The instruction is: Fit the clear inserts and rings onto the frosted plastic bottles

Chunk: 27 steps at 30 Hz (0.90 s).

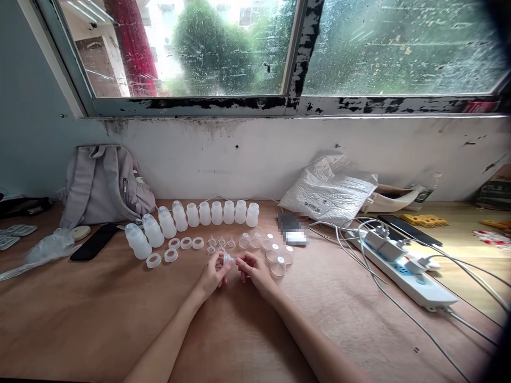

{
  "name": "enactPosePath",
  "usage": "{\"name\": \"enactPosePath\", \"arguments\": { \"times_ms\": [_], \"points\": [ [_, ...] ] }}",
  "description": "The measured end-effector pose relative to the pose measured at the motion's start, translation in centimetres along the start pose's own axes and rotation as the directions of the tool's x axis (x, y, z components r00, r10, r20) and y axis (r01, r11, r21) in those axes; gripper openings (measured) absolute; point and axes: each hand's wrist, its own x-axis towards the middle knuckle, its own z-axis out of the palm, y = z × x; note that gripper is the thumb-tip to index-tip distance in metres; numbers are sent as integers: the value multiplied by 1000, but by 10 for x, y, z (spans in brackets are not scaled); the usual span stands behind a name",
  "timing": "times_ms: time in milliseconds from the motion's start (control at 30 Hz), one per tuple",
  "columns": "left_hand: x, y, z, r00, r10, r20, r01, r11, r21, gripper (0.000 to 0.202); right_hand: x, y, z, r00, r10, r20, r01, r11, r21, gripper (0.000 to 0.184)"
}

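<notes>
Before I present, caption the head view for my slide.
Left hand holding a small translucent ribbed plastic piece, right hand at its tip, before frosted white plastic bottles on a brown wooden table.

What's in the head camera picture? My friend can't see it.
A person's left hand holds a small clear part, with the right hand close beside it, above a wooden table. Nearby are a row of whitish bottles, white rings and clear covers; a grey backpack sits left, a white power strip right.
</notes>
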Motion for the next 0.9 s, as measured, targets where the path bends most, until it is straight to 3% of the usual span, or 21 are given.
{"name": "enactPosePath", "arguments": {
  "times_ms": [167,300,367,467,633,767,900],
  "points": [
    [-2,-2,-1,995,95,-39,-87,981,176,35,1,1,-2,1000,-9,15,9,1000,14,30],
    [5,7,-22,970,233,-68,-180,878,443,37,4,6,-9,998,-19,-60,21,999,30,30],
    [18,16,-41,946,273,-176,-124,805,581,39,6,7,-12,993,-30,-116,35,999,40,30],
    [44,36,-73,889,341,-304,32,617,786,40,7,9,-12,990,-33,-141,38,999,34,30],
    [86,66,-99,903,241,-357,268,332,904,45,7,11,-10,992,-38,-124,39,999,6,28],
    [109,71,-100,890,231,-393,325,284,902,42,7,12,-11,991,-47,-127,49,999,8,30],
    [117,65,-98,879,247,-408,343,265,901,32,7,11,-12,990,-43,-134,46,999,19,33]
  ]
}}
